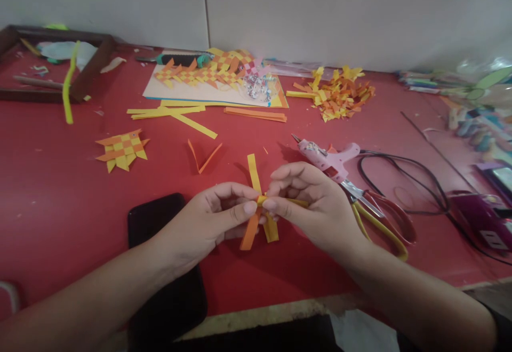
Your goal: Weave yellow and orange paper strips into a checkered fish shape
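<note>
Between my two hands is a small weave of yellow and orange paper strips (pixel 250 232), its loose ends sticking up, down and to the right. My left hand (pixel 224 210) pinches the weave from the left, thumb on top. From the right, my right hand (pixel 308 197) pinches it too, thumb tip close to the other thumb. Fingers partly cover the crossing of the strips. A folded orange strip (pixel 202 166) stands in a V shape beyond my left hand. Farther left lies a finished woven paper fish (pixel 123 150) in orange and yellow.
A pink glue gun (pixel 326 160), scissors (pixel 384 234) and a black cable (pixel 400 158) lie to the right. A black phone (pixel 168 298) is under my left forearm. Behind are yellow strips (pixel 192 124), orange strips (pixel 256 114), more woven fish (pixel 200 76) and paper scraps (pixel 340 98).
</note>
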`<state>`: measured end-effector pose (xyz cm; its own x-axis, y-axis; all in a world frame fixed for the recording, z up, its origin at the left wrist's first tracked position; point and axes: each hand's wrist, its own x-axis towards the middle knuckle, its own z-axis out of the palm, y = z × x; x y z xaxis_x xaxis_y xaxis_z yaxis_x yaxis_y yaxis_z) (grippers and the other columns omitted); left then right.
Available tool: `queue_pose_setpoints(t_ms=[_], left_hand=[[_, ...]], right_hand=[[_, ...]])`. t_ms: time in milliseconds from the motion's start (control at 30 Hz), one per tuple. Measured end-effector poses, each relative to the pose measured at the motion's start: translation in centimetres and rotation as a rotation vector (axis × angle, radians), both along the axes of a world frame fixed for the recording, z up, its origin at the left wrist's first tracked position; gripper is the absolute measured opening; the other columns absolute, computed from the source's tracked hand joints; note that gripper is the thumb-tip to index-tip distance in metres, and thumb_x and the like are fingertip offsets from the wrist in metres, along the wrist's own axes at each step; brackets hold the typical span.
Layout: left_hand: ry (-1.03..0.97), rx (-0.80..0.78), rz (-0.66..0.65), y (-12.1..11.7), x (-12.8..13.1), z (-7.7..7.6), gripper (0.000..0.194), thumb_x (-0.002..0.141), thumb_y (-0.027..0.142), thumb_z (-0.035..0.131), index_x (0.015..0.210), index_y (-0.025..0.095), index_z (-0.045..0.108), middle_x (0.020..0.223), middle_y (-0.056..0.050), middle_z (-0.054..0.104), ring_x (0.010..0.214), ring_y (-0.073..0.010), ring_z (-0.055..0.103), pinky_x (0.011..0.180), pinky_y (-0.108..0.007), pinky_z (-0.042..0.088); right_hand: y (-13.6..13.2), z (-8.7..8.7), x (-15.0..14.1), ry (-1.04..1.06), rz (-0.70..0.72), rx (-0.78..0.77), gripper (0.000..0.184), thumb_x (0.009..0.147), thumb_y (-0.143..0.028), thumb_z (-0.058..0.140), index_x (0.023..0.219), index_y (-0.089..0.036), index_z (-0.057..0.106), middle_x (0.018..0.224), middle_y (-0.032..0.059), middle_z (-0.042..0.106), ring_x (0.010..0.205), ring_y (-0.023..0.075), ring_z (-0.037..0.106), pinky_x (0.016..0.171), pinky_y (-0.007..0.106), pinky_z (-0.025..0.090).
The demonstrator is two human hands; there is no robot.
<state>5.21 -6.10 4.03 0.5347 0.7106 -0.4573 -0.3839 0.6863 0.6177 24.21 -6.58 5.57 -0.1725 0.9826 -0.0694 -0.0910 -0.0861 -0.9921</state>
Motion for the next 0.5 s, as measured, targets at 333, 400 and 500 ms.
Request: queue_pose_setpoints(t_ms=[333, 400, 500], left_hand=[[0.027, 0.022, -0.015, -0.04, -0.11, -0.07, 0.017, 0.076, 0.026, 0.086, 0.088, 0.021, 0.075, 0.084, 0.000, 0.077, 0.082, -0.0133, 0.074, 0.076, -0.024, 0.063], [0.040, 0.027, -0.016, -0.08, -0.11, -0.04, 0.018, 0.075, 0.027, 0.086, 0.088, 0.021, 0.075, 0.083, 0.000, 0.076, 0.081, -0.0134, 0.074, 0.075, -0.024, 0.063], [0.054, 0.036, -0.019, -0.09, -0.11, 0.01, 0.020, 0.075, 0.029, 0.086, 0.089, 0.020, 0.074, 0.083, -0.001, 0.076, 0.081, -0.0133, 0.074, 0.075, -0.024, 0.063]], right_hand=[[-0.15, 0.04, -0.02, -0.002, -0.013, 0.003, 0.028, 0.076, -0.013, 0.079, 0.094, -0.019, 0.059, 0.076, -0.0063, 0.069, 0.061, 0.0062, 0.071, 0.058, 0.011, 0.059], [-0.15, 0.05, -0.04, -0.003, -0.011, -0.001, 0.027, 0.076, -0.013, 0.079, 0.094, -0.019, 0.059, 0.075, -0.0063, 0.069, 0.061, 0.0062, 0.071, 0.059, 0.012, 0.059], [-0.15, 0.00, -0.05, -0.005, -0.005, -0.008, 0.027, 0.078, -0.014, 0.078, 0.095, -0.019, 0.058, 0.075, -0.0061, 0.069, 0.061, 0.0066, 0.072, 0.059, 0.012, 0.059]])
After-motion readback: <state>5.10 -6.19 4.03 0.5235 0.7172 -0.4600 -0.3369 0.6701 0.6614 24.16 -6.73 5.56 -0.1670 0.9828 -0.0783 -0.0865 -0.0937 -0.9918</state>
